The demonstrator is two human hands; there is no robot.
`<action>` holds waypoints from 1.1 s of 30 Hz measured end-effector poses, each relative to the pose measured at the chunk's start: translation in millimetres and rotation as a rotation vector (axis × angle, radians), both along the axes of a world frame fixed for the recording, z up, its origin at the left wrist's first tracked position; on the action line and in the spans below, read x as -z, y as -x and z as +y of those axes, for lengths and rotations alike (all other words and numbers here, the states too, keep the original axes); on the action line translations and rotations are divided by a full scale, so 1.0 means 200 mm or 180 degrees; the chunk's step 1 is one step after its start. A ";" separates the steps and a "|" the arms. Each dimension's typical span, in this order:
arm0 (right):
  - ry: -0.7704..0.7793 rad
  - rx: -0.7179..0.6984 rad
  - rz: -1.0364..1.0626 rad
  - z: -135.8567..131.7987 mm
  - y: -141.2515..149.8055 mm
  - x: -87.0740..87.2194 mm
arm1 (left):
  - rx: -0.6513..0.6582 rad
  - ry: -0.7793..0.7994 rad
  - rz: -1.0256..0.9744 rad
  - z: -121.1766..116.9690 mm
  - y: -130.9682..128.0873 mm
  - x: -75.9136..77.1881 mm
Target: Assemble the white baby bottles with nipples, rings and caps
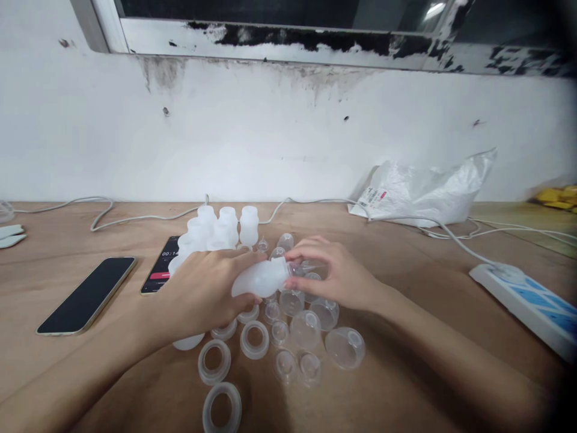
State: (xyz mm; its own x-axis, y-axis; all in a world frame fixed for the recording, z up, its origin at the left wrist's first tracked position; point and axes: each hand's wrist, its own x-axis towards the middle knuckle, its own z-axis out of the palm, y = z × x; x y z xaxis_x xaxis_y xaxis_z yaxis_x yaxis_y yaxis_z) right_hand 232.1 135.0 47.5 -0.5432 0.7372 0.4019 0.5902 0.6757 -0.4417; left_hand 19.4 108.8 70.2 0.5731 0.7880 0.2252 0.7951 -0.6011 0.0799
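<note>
Gripping the frosted bottle [259, 279] over the counter [406, 255], your left hand [211, 282] has it tipped well over onto its side, neck toward your right hand [338, 273]; those left fingers are wrapped round its body. And there are your right fingers, pinching the clear teat [296, 270] right at the bottle's mouth! Beneath and just in front of your hands, clear domed caps [346, 347] and small teats [280, 331] are scattered, with pale rings [255, 340] alongside to the left. Behind your left hand stand the white bottles [249, 226] in a cluster, the lit phone [157, 270] partly hidden beside them, and the dark phone [88, 294] farther left.
</note>
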 end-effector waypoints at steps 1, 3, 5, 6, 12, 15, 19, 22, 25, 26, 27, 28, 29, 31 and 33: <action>0.0046 0.0038 0.0042 0.00 0.01 0.00 | 0.0016 0.0008 -0.0015 0.00 0.00 0.00; 0.0181 0.0126 0.0084 0.00 0.01 0.01 | 0.0012 0.0019 0.0011 0.00 -0.01 0.01; 0.0375 0.0212 0.0109 -0.01 0.02 0.01 | -0.0004 0.0017 0.0086 0.00 -0.01 0.01; 0.0479 0.0247 0.0103 -0.01 0.02 0.01 | -0.0008 0.0014 0.0125 0.00 -0.01 0.01; 0.0300 -0.0013 -0.0294 -0.01 -0.01 -0.01 | -0.0007 0.0039 0.0051 0.01 0.00 0.00; -0.0233 -0.0368 -0.0504 -0.01 -0.02 -0.02 | 0.0080 0.0285 -0.0116 0.01 0.00 0.00; -0.0403 -0.0335 -0.0429 -0.02 -0.02 -0.02 | 0.0146 0.0284 -0.0208 0.00 -0.01 0.00; -0.0289 -0.0183 -0.0300 -0.03 -0.01 -0.01 | 0.0147 0.0063 -0.0120 0.00 -0.01 0.02; -0.0073 -0.0085 -0.0112 -0.04 0.01 0.00 | 0.0165 -0.0162 -0.0005 -0.01 -0.01 0.04; 0.0029 -0.0075 -0.0028 -0.05 0.01 0.00 | 0.0174 -0.0245 0.0032 -0.01 -0.01 0.04; 0.0138 -0.0061 0.0056 -0.06 0.02 -0.01 | 0.0186 -0.0347 0.0058 -0.02 -0.02 0.05; 0.0249 -0.0032 0.0131 -0.06 0.03 -0.01 | 0.0197 -0.0449 0.0088 -0.02 -0.02 0.06; 0.0349 0.0023 0.0198 -0.07 0.04 -0.01 | 0.0211 -0.0547 0.0115 -0.03 -0.02 0.06; 0.0498 0.0165 0.0300 -0.08 0.05 -0.02 | 0.0230 -0.0734 0.0140 -0.03 -0.03 0.06; 0.0580 0.0302 0.0298 -0.08 0.05 -0.03 | 0.0244 -0.0772 0.0133 -0.04 -0.03 0.05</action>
State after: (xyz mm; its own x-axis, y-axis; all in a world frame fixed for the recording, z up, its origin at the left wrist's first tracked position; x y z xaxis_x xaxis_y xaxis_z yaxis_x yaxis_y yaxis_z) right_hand 222.5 119.3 53.0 -0.4347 0.8481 0.3029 0.5979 0.5233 -0.6072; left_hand 26.2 101.4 60.1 0.6417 0.6678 0.3771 0.7462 -0.6573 -0.1059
